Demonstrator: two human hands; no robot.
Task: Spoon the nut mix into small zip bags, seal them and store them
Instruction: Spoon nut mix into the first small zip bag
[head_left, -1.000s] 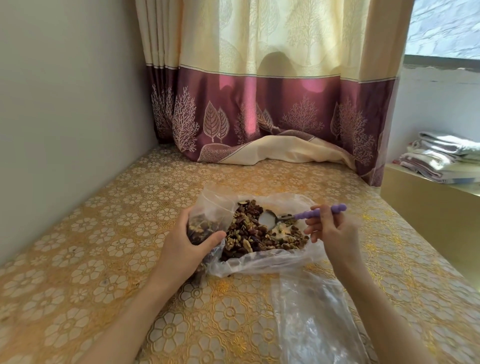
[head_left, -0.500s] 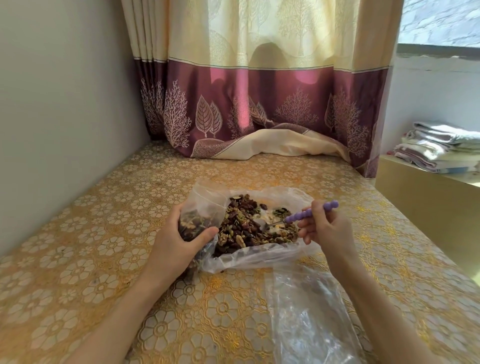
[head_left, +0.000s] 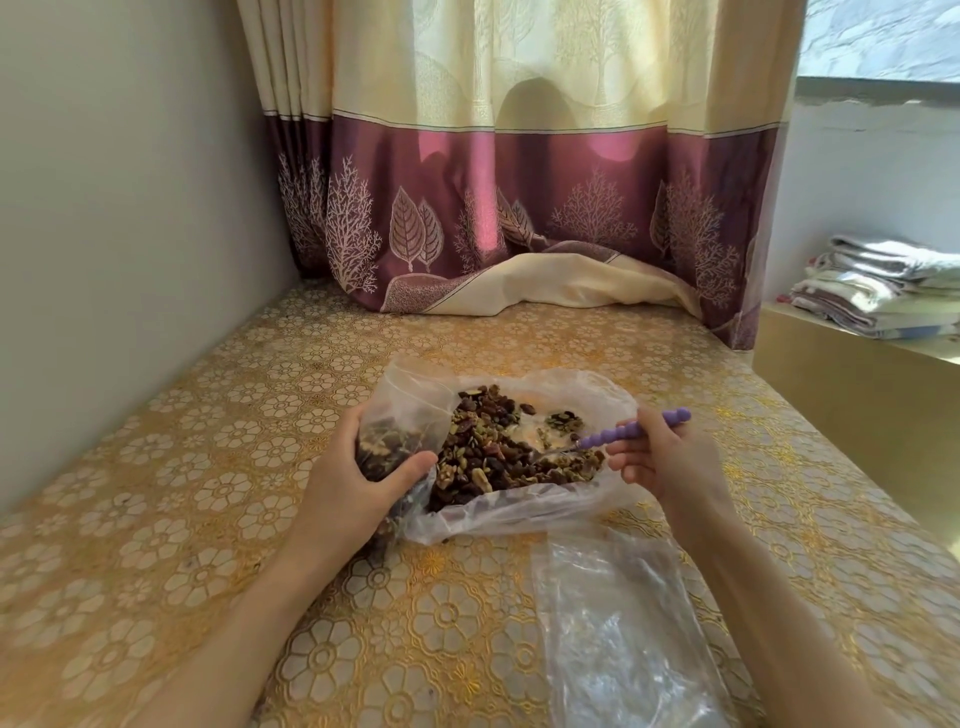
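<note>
A long surface under a gold, flower-patterned cloth (head_left: 182, 467) fills the room from the grey wall on the left to the cream and plum curtain (head_left: 519, 182) at the far end, whose hem lies bunched on the cloth. Off to the right a stack of folded towels (head_left: 883, 286) sits on a low ledge. In the middle of the cloth lies a big clear bag (head_left: 519, 514), its mouth spread wide over a heap of nut mix (head_left: 488, 452). Nearer the person, a flat empty zip bag (head_left: 618, 634) lies just beside it. The left hand (head_left: 358, 483) curls its fingers and thumb round a small zip bag (head_left: 387, 441) partly filled with nuts, at the big bag's left edge. The right hand (head_left: 665, 457) pinches the beaded purple handle of a spoon (head_left: 631, 430), its bowl down among the nuts.
</note>
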